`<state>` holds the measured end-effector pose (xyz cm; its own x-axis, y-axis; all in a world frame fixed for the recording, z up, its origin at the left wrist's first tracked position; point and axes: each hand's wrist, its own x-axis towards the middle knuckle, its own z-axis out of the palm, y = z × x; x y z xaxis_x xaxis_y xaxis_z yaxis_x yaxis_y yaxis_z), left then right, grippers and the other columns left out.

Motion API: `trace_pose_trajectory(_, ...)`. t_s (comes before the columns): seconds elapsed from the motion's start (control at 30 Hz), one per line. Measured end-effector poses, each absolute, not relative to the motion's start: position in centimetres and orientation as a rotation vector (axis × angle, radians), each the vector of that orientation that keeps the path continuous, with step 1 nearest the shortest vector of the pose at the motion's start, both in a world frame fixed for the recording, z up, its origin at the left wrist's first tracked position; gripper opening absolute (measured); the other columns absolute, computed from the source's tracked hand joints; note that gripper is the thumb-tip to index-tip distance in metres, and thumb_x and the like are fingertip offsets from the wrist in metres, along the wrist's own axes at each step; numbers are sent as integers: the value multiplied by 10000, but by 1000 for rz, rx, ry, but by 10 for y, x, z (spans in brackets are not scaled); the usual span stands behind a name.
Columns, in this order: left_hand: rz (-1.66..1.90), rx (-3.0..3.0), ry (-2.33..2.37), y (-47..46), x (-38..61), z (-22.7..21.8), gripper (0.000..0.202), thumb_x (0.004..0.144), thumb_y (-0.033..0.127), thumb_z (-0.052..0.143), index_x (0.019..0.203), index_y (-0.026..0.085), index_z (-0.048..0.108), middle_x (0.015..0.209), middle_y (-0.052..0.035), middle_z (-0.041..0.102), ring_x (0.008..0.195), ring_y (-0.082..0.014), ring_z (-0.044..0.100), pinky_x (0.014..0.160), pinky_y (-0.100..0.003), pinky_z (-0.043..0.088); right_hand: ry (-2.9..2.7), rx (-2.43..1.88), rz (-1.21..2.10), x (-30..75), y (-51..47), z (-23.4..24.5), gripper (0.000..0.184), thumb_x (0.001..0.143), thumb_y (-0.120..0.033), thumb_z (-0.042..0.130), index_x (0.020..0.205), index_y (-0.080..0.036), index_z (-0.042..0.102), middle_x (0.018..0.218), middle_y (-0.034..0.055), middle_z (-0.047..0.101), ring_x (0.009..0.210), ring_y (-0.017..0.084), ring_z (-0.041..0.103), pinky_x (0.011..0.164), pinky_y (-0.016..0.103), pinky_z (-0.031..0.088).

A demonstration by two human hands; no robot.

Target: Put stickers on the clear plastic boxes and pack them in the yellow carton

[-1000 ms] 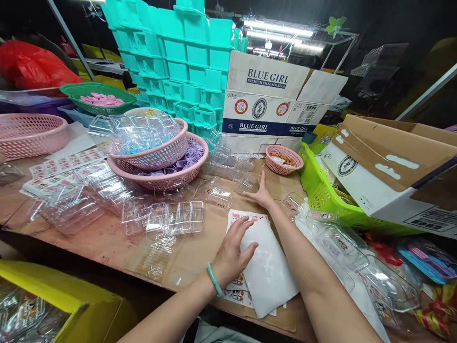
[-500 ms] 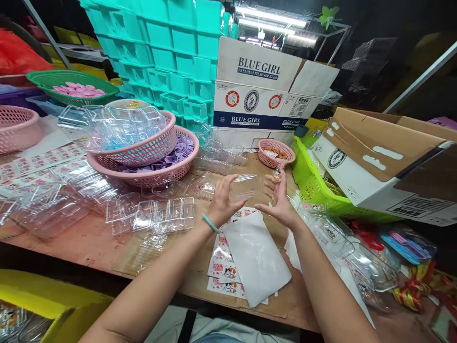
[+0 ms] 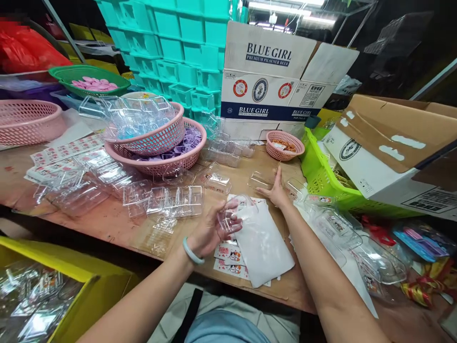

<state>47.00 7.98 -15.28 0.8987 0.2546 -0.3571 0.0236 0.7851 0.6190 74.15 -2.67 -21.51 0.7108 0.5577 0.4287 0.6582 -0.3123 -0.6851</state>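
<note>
My left hand [image 3: 210,231], with a pale green bangle on the wrist, curls around a small clear plastic clamshell case [image 3: 235,214] held just above a white sheet [image 3: 262,245] that covers printed cartoon cards [image 3: 228,259]. Farther out, my right hand [image 3: 274,190] lies on the brown table with its fingers stretched, touching another clear plastic case [image 3: 260,180]. A small pink basket [image 3: 284,145] with little brown pieces stands beyond it.
Two stacked pink baskets [image 3: 157,143] hold clear cases and purple pieces. Loose clear cases [image 3: 164,202] litter the table. A Blue Girl carton [image 3: 271,81] and teal crates [image 3: 171,47] stand behind. A lime basket [image 3: 317,178] and open carton [image 3: 392,147] sit right; a yellow bin [image 3: 46,295] is lower left.
Both hands were raised together over the table; now my left hand has come down toward me with a clear case, and my right hand has dropped onto the table by another case.
</note>
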Motion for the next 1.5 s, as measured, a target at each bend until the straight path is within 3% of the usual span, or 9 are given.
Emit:
trace_pose_trajectory(0.07, 66, 624, 487, 77, 460, -158, 407, 816, 430, 629, 1101, 140, 623, 970, -92, 618, 849, -191, 636, 782, -344, 536, -818, -1982, -228, 717, -39, -201, 1141, 566, -503, 830, 1478, -189, 220, 1465, 208, 337, 1356, 323, 322, 1090, 544, 269)
trace_pose_trajectory(0.1, 52, 637, 502, 77, 458, -161, 402, 814, 410, 641, 1125, 156, 623, 1028, -100, 610, 865, -197, 634, 761, -345, 541, -756, -1940, -251, 700, -45, -190, 990, 620, -503, 801, 1435, -211, 320, 1438, 175, 381, 1324, 303, 365, 1082, 516, 295)
trace_pose_trajectory(0.2, 38, 745, 537, 74, 455, -167, 420, 797, 403, 677, 1162, 202, 624, 1130, -106, 588, 882, -198, 618, 707, -345, 548, -649, -1730, -134, 636, -63, -155, 365, 811, -445, 661, 1105, -234, 618, 1072, 61, 618, 967, 193, 588, 899, 372, 462)
trace_pose_trajectory(0.3, 11, 851, 532, 70, 455, -172, 432, 773, 449, 701, 1131, 211, 650, 1189, -113, 583, 951, -212, 595, 697, -330, 542, -603, -1604, 186, 579, -74, -138, 165, 814, -372, 679, 895, -228, 672, 756, -11, 633, 674, 130, 573, 675, 277, 485)
trace_pose_trajectory(0.5, -24, 871, 432, 64, 448, -183, 423, 788, 441, 693, 1147, 219, 665, 1291, -102, 571, 1134, -231, 523, 841, -323, 491, -523, -1650, 331, 551, -81, -152, 154, 772, -350, 725, 834, -212, 697, 746, 0, 675, 698, 136, 599, 666, 262, 469)
trace_pose_trajectory(0.63, -37, 848, 403, 66, 445, -189, 424, 766, 437, 716, 1126, 217, 683, 1253, -100, 604, 1162, -239, 513, 902, -340, 454, -573, -1711, 484, 552, -87, -145, 193, 768, -380, 724, 833, -200, 697, 734, 9, 680, 687, 141, 603, 656, 259, 458)
trace_pose_trajectory(0.8, -26, 879, 407, 66, 445, -192, 437, 757, 479, 709, 1111, 223, 697, 1236, -88, 614, 1113, -236, 536, 874, -334, 452, -627, -1844, 636, 543, -91, -130, 246, 761, -421, 717, 764, -177, 690, 686, 17, 670, 664, 144, 577, 647, 262, 433)
trace_pose_trajectory(1.5, -45, 1024, 391, 66, 446, -186, 485, 752, 520, 695, 1126, 212, 698, 1321, -96, 578, 1148, -259, 511, 814, -304, 436, -617, -1909, 807, 548, -90, -130, 279, 750, -454, 707, 786, -177, 702, 683, 17, 665, 663, 148, 561, 638, 266, 393)
